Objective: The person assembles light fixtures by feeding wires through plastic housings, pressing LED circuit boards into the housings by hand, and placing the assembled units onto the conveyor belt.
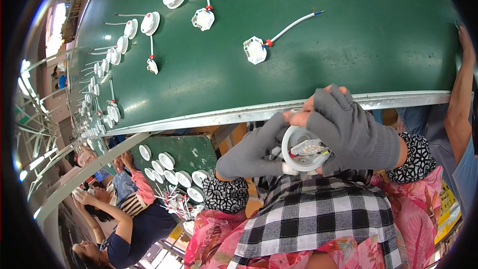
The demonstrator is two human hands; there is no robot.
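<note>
While my left hand and right hand clasp the white housing near the green table, it seems light and stiff, its board fragile, so the rim suits holding

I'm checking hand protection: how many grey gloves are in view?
2: one on the left hand, one on the right hand, both holding a round white housing. Any others farther off may be hidden.
</note>
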